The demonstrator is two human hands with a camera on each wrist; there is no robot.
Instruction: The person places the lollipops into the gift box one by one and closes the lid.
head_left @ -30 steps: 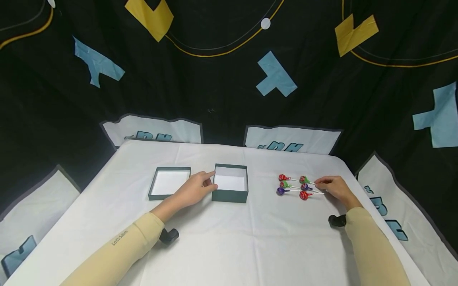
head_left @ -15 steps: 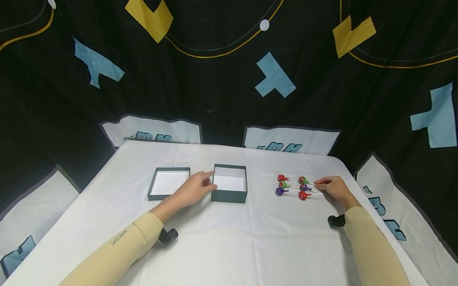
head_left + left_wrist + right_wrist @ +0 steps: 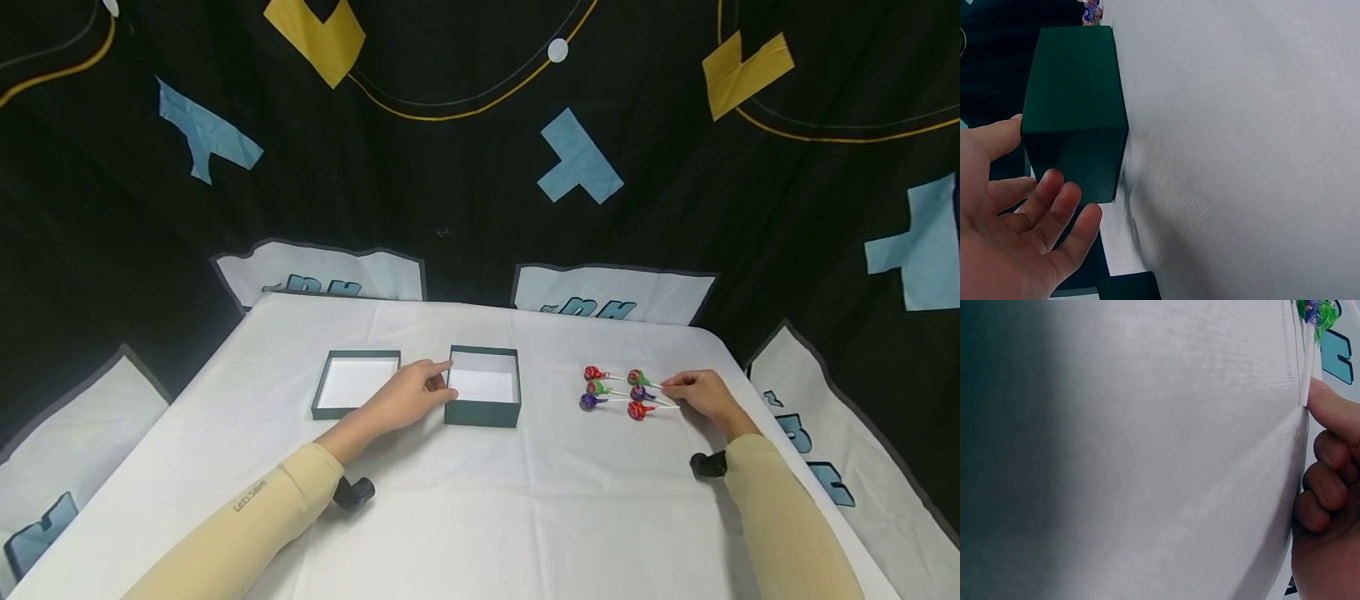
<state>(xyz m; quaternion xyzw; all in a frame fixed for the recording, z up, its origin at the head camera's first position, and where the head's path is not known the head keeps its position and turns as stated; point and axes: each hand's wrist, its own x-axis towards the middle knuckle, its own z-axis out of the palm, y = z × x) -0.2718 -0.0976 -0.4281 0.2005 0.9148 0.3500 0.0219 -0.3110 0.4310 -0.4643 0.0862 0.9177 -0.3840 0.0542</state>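
In the head view, my left hand (image 3: 408,396) touches the left rim of a dark green, white-lined open box (image 3: 483,413). The left wrist view shows its thumb at the box's edge and the other fingers loosely bent beside the wall. At the right, my right hand (image 3: 705,398) pinches the stick of a green-wrapped lollipop (image 3: 637,377). In the right wrist view the thumb lies against the white stick (image 3: 1307,369); the index fingertip is hidden. Left of that hand lie other lollipops: a red one (image 3: 592,372), a dark purple one (image 3: 588,402) and several more.
Left of the box, a shallow green-rimmed lid (image 3: 335,413) lies with its white inside up, partly behind the left hand. A white cloth (image 3: 480,517) covers the table. A black curtain (image 3: 450,192) hangs behind it. Dark wrist-worn devices sit near both sleeves.
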